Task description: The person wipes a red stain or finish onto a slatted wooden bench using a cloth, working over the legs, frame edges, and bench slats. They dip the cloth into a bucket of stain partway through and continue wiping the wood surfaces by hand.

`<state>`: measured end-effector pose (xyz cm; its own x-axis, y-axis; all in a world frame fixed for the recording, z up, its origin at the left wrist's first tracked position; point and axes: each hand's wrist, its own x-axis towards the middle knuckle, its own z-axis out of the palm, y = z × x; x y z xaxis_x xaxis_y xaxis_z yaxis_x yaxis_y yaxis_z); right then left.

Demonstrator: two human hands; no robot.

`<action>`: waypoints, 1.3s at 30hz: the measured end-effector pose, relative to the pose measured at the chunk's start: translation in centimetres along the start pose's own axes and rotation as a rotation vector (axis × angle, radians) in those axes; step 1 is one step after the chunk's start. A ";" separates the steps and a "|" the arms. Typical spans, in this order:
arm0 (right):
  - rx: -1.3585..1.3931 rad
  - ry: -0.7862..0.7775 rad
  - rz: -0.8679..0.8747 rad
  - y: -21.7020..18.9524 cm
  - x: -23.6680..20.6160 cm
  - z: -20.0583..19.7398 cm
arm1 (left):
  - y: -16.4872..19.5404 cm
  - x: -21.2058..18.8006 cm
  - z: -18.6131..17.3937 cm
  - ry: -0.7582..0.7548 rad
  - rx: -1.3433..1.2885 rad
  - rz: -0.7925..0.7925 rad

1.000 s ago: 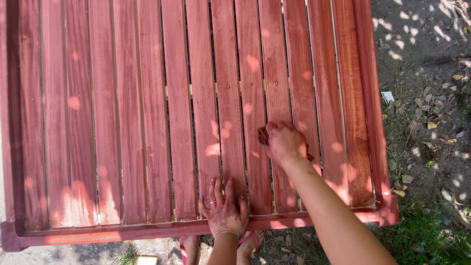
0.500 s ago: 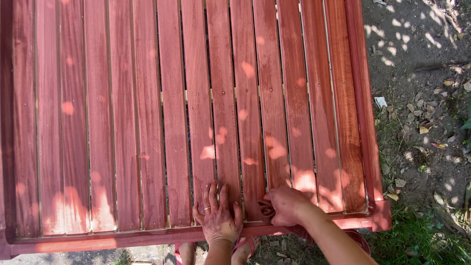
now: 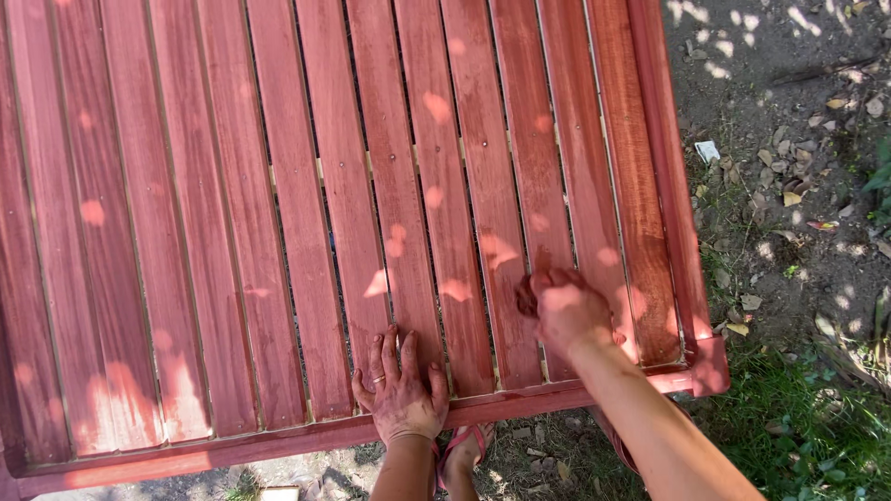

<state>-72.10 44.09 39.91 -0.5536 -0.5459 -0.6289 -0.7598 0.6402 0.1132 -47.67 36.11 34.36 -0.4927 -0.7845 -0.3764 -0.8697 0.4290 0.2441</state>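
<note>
your right hand (image 3: 568, 311) is fisted around a dark rag or pad (image 3: 527, 299) on a slat near the right edge of the red slatted table (image 3: 278, 232); left hand (image 3: 399, 390) lies flat and empty at the near rail. rub along the grain with even pressure. vs 0.5 s ago, right hand has moved up the slat.

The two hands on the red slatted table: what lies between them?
In the head view, only bare red slats lie between the flat left hand and the closed right hand; no object sits there.
</note>
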 end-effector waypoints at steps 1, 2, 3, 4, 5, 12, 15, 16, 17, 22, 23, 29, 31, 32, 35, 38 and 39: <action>-0.031 -0.054 -0.058 -0.4 -1.3 1.1 | 0.0 -0.1 -0.1 -0.007 0.004 -0.005; -0.063 -0.104 -0.115 -0.6 -2.7 2.0 | 0.1 -0.2 -0.2 -0.009 0.007 -0.008; -0.064 -0.076 -0.098 -0.9 -3.9 2.7 | 0.2 -0.1 -0.3 -0.003 0.008 -0.010; -0.067 -0.054 -0.085 -1.0 -4.6 3.0 | 0.4 -0.1 -0.5 -0.014 0.015 -0.011; -0.038 -0.127 -0.101 -0.7 -4.9 3.1 | 0.6 -0.1 -0.7 -0.032 0.025 -0.018; 0.109 -0.369 -0.140 0.0 -3.6 1.5 | 0.9 0.0 -1.3 -0.064 0.009 -0.048; 0.138 -0.362 -0.111 -0.5 -3.8 2.1 | 0.2 -0.6 -0.6 -0.048 0.036 0.001; 0.119 -0.377 -0.109 -0.6 -3.8 2.3 | 0.0 -0.7 -0.3 -0.013 0.026 0.020; 0.104 -0.387 -0.106 -0.8 -3.9 2.5 | -0.2 -0.8 0.0 0.026 0.018 0.043; 0.171 -0.310 -0.083 -0.4 -4.3 3.4 | -0.5 -0.8 0.8 0.069 0.012 0.061; 0.191 -0.331 -0.047 -0.2 -4.5 3.7 | -0.6 -0.7 0.8 0.058 0.017 0.048; 0.295 -0.227 -0.050 -0.1 -5.5 6.5 | -1.1 -0.6 1.1 0.062 0.039 0.039; 0.161 -0.142 -0.122 -0.2 -5.3 7.1 | -1.4 -0.5 1.4 0.065 0.044 0.029; 0.190 -0.094 -0.142 -0.1 -5.3 7.3 | -1.6 -0.5 1.5 0.078 0.049 0.027; 0.290 -0.051 -0.095 1.2 -5.7 7.0 | -1.8 -0.8 1.4 0.246 -0.029 0.039; 0.506 0.168 -0.110 4.7 -5.3 5.0 | 0.0 -1.1 1.6 0.436 -0.116 0.040; 0.606 0.246 -0.132 5.8 -5.6 4.3 | 0.8 -1.6 1.5 0.462 -0.122 0.030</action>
<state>-71.93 53.15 40.82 -0.5854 -0.7017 -0.4061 -0.5399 0.7111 -0.4504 -47.62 38.34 33.85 -0.4288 -0.9012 0.0628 -0.8314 0.4208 0.3628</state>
